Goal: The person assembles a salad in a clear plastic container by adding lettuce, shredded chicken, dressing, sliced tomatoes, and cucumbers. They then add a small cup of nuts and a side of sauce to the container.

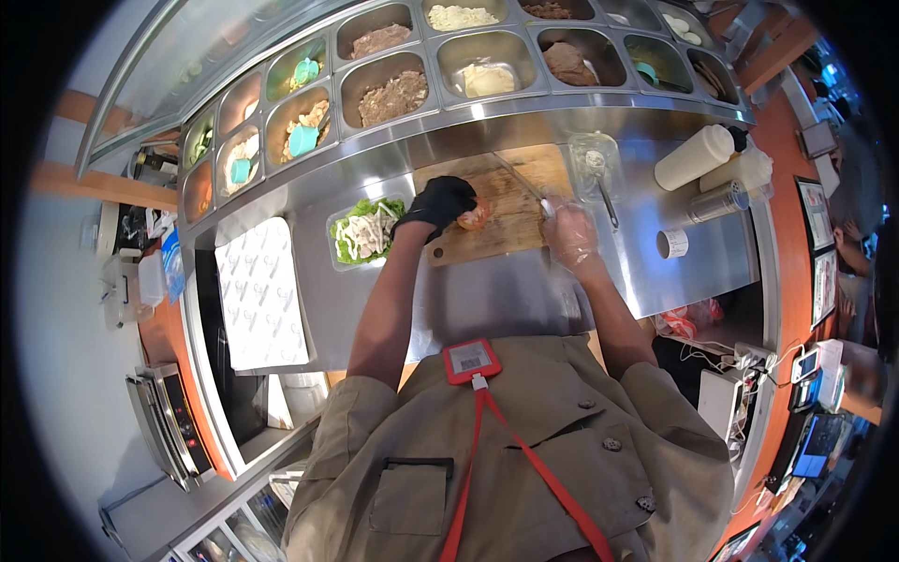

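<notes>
My left hand (437,205), in a black glove, holds a cut tomato (475,213) against the wooden cutting board (502,235). In a clear plastic glove, my right hand (570,230) grips a knife (521,177) by its handle at the board's right side. The blade points up and to the left across the board, apart from the tomato. Left of the board, close to my left wrist, sits a clear container of salad (365,232) with green lettuce, pale pieces and white sauce on top.
Steel food pans (390,91) line the counter's back. A clear tub with a spoon (595,168) stands right of the board, then squeeze bottles (694,157), a metal shaker (718,202) and a paper roll (673,243). Printed paper sheets (258,295) lie at left. People are at far right.
</notes>
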Motion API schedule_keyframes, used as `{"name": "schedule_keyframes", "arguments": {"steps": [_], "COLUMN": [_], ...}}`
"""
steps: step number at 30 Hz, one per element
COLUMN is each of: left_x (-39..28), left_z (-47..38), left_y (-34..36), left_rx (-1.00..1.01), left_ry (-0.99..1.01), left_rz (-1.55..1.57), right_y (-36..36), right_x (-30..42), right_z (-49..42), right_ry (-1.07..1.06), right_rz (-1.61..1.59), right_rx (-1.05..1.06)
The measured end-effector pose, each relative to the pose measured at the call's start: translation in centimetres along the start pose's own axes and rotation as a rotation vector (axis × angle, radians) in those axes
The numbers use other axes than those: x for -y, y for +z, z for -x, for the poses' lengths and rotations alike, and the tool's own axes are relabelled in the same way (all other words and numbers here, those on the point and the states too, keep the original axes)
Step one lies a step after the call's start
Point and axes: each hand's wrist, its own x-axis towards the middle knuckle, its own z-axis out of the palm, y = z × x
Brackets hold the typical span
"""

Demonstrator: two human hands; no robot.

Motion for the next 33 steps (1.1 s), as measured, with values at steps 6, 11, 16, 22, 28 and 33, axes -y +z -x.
{"name": "schedule_keyframes", "arguments": {"steps": [6,11,16,22,28,33], "left_x": [0.9,0.7,-0.7,0.0,1.1,0.2], "left_z": [0.8,3.9,4.7,4.7,4.6,4.8], "left_y": [2.7,5.5,6.3,6.9,7.6,5.3], "left_rx": [-0.191,-0.432,-0.503,-0.569,-0.521,-0.488], "left_ry": [-0.192,-0.449,-0.527,-0.476,-0.393,0.172], "left_rz": [-0.171,0.162,0.435,0.532,0.277,-0.233], "right_y": [0.7,1.5,2.4,4.0,4.4,0.7], "right_x": [3.4,6.5,7.6,7.4,8.9,7.3], "right_z": [2.2,2.6,1.9,1.8,-0.9,0.9], "right_ry": [-0.035,-0.030,-0.099,-0.116,-0.148,0.006], "right_rz": [-0.177,-0.118,-0.052,-0.010,-0.115,-0.220], "right_rx": [0.064,0.252,0.284,0.279,0.264,0.099]}}
